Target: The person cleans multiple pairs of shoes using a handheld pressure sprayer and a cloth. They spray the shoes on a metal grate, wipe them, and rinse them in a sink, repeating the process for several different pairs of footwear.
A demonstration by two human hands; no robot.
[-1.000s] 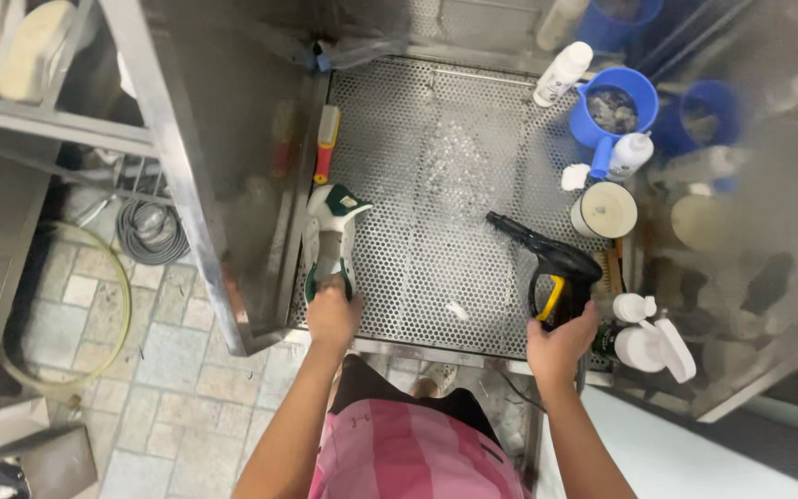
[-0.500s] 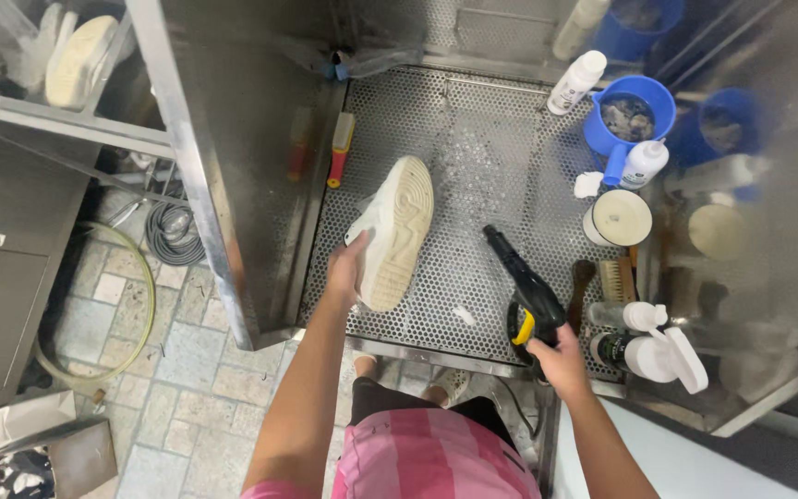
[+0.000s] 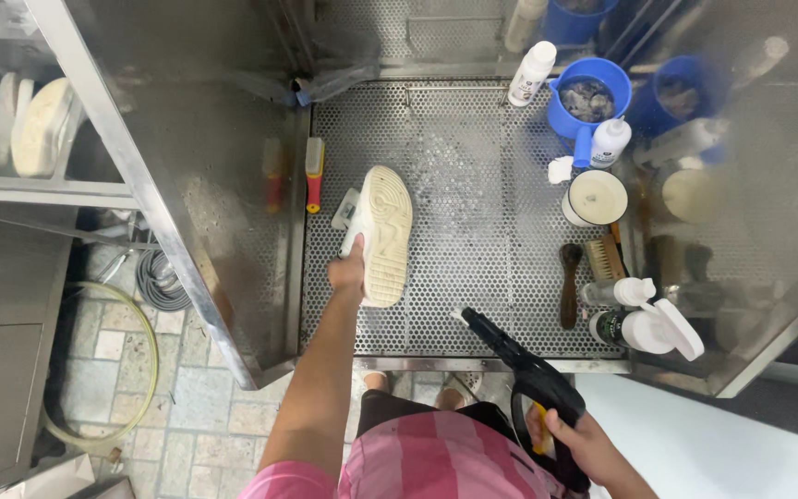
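My left hand [image 3: 348, 274] grips a white sneaker [image 3: 382, 233] by its heel side, holding it sole-up over the perforated metal wash tray [image 3: 473, 176]. The cream sole faces the camera. My right hand [image 3: 576, 442] holds a black pressure-washer spray gun [image 3: 519, 365] by its handle at the tray's near edge, nozzle pointing up-left toward the shoe but apart from it.
A red-handled brush [image 3: 313, 174] lies at the tray's left edge. Blue buckets [image 3: 587, 97], white bottles [image 3: 532, 72], a round tub [image 3: 595, 197], wooden brushes [image 3: 572, 282] and spray bottles [image 3: 644, 325] crowd the right side. A steel wall [image 3: 196, 185] stands left; another shoe [image 3: 41, 127] sits on a shelf; hoses lie on the tiled floor.
The shoe was turned from upper-side to sole-up and lifted over the tray. My right hand drew the spray gun back toward my body, out past the tray's near edge.
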